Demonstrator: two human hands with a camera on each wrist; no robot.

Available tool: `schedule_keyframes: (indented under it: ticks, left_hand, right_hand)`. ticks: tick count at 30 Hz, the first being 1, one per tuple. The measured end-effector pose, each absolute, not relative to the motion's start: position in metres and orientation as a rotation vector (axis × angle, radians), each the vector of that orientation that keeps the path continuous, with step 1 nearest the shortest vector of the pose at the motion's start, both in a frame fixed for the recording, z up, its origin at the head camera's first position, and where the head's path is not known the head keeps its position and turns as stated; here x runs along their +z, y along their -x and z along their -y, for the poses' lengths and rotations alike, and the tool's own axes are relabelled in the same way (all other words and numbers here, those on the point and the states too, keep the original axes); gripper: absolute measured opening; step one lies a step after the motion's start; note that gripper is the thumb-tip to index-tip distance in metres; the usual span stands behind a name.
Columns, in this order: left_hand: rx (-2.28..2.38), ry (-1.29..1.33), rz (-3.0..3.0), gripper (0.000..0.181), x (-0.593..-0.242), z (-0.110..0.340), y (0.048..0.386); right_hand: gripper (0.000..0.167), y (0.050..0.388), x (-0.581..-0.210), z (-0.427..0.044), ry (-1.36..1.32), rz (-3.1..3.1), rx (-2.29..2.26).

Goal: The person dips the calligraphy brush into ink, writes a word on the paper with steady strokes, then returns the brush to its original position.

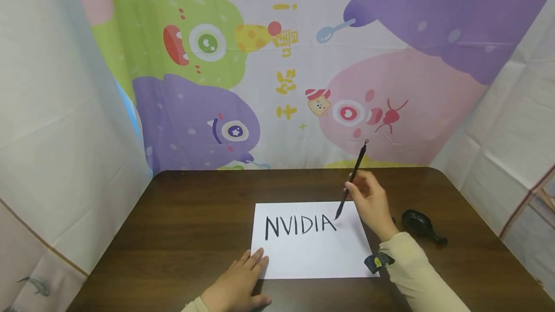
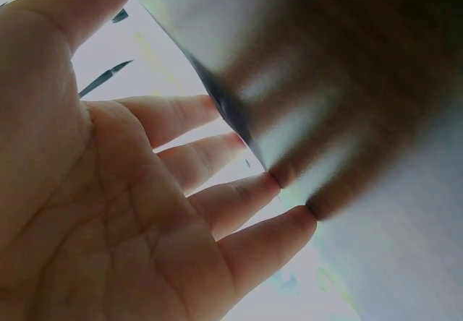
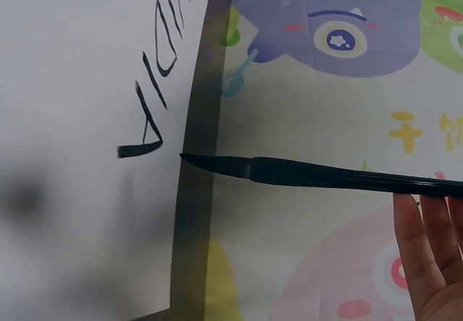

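Observation:
My right hand (image 1: 370, 201) pinches a dark writing brush (image 1: 353, 175) by its handle. The brush slants tip-down over a white sheet of paper (image 1: 312, 259) lettered "NVIDIA" in black. In the right wrist view the bristles of the brush (image 3: 217, 165) come to a point near the final A, apart from its strokes. Fingers of the right hand (image 3: 430, 252) show at the edge there. My left hand (image 1: 238, 278) rests with spread fingers on the paper's lower left edge. From its wrist, the palm of the left hand (image 2: 145, 220) appears with fingers extended.
A black, glossy ladle-shaped dish (image 1: 420, 224) lies on the dark wooden table (image 1: 182, 225), right of the paper. Behind my right hand, a small dark thing is mostly hidden. A dark wrist camera (image 1: 378, 262) sits at my right cuff. A cartoon-printed curtain (image 1: 277, 143) hangs behind the table.

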State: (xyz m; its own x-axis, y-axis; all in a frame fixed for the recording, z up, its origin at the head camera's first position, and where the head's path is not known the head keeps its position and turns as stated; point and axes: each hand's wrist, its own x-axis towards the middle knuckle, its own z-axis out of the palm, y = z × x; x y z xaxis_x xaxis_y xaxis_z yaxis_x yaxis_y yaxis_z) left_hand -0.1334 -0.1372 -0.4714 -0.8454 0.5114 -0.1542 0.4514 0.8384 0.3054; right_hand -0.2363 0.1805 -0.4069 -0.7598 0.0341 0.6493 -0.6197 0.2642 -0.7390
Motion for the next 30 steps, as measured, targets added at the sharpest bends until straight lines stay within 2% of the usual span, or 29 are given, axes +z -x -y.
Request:
schedule_keyframes:
  ticks: [12, 17, 30]
  left_hand:
    - [0.379, -0.723, -2.777, 0.085, -0.472, 0.137, 0.135]
    - [0.381, -0.719, -2.774, 0.085, -0.473, 0.137, 0.135]
    - [0.377, -0.694, -2.761, 0.085, -0.471, 0.136, 0.136]
  right_hand:
    - [0.022, 0.244, -0.402, -0.199, -0.437, 2.021, 1.506]
    - [0.024, 0.253, -0.408, -0.215, -0.438, 2.045, 1.429]
    - [0.034, 0.262, -0.392, -0.249, -0.45, 2.101, 1.253]
